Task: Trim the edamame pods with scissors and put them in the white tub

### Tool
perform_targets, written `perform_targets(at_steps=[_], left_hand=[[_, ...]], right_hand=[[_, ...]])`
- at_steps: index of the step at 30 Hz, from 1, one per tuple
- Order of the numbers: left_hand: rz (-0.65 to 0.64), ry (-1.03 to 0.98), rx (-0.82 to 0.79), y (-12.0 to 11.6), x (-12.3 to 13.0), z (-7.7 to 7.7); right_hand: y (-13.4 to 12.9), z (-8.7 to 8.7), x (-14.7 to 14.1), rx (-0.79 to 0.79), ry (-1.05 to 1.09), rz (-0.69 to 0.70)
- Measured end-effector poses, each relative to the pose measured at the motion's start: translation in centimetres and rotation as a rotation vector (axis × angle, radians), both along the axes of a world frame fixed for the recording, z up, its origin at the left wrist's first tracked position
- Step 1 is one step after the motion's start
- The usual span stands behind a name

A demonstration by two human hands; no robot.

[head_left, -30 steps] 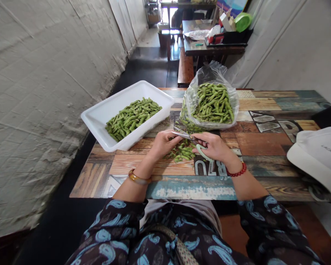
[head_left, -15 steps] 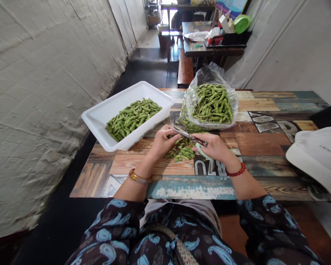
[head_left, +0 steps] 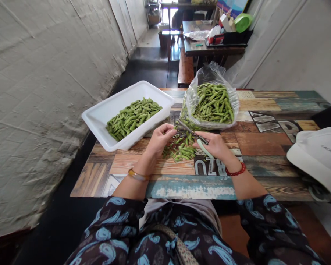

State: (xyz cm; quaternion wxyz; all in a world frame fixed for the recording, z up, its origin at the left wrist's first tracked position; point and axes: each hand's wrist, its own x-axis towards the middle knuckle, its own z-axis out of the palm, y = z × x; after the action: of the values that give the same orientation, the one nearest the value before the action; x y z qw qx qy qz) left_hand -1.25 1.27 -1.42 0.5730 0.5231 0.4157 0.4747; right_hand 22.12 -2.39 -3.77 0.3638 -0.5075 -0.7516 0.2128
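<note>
My right hand (head_left: 213,144) is closed around the green-handled scissors (head_left: 204,147), whose dark blades point up and left. Opposite it, my left hand (head_left: 162,139) is pinched near the blade tips; what its fingers hold is too small to make out. Below and between both hands lies a small pile of green pods and trimmings (head_left: 185,151) on the patchwork table. To the left is a white tub (head_left: 99,127) part filled with green pods (head_left: 134,117). Behind my right hand stands a clear plastic bag (head_left: 191,99) full of pods (head_left: 213,103).
A white cap (head_left: 318,154) lies at the right end of the patchwork table (head_left: 262,143). Farther back is another table (head_left: 191,46) with a black tray and a green round item (head_left: 243,23), beside a wooden bench (head_left: 185,70). A rough wall (head_left: 44,92) runs along the left.
My left hand has moved slightly left and tilted, drawing away from the scissors. The scissors' blades have turned to point more upward, and the handles look closer together.
</note>
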Motion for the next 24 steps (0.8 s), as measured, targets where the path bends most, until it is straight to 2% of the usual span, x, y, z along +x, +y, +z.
perform_targets(at_steps=[4, 9, 16, 24], left_hand=[[-0.037, -0.228, -0.210, 0.1, 0.0, 0.3], [-0.064, -0.360, -0.291, 0.2, 0.1, 0.4], [-0.081, -0.380, -0.340, -0.4, 0.7, 0.2], [-0.170, -0.324, -0.278, -1.0, 1.4, 0.1]], right_hand=[[0.1, 0.0, 0.0, 0.020, 0.005, -0.033], [-0.1, 0.4, -0.2, 0.063, -0.100, 0.021], [-0.1, 0.3, -0.4, 0.064, -0.146, 0.068], [-0.3, 0.3, -1.1, 0.074, -0.123, 0.092]])
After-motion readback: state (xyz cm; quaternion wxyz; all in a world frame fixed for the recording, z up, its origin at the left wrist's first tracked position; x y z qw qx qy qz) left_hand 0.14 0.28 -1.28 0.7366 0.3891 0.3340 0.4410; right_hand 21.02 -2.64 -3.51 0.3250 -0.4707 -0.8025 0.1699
